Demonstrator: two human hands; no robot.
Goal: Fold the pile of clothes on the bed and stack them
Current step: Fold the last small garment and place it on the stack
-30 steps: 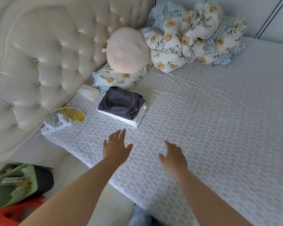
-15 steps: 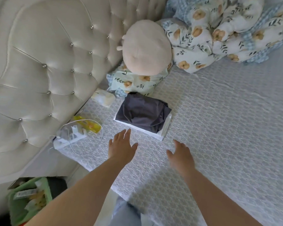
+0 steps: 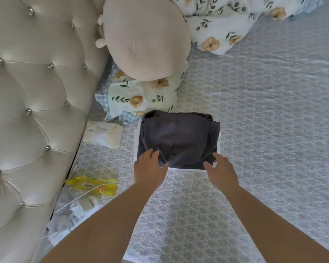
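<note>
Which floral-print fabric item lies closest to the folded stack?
The pale green floral pillow under the round beige cushion; its near edge meets the dark grey folded garment. The white floral bedding lies bunched farther away.

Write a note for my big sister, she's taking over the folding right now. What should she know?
Left hand: open, fingers on the near left corner of the folded dark grey garment.
Right hand: open, at its near right corner, gripping nothing.
The grey garment lies on a folded white garment, one stack on the bed.
Done: two pieces folded and stacked.
Left: no loose clothes in view; probably just straighten or move the stack.
</note>
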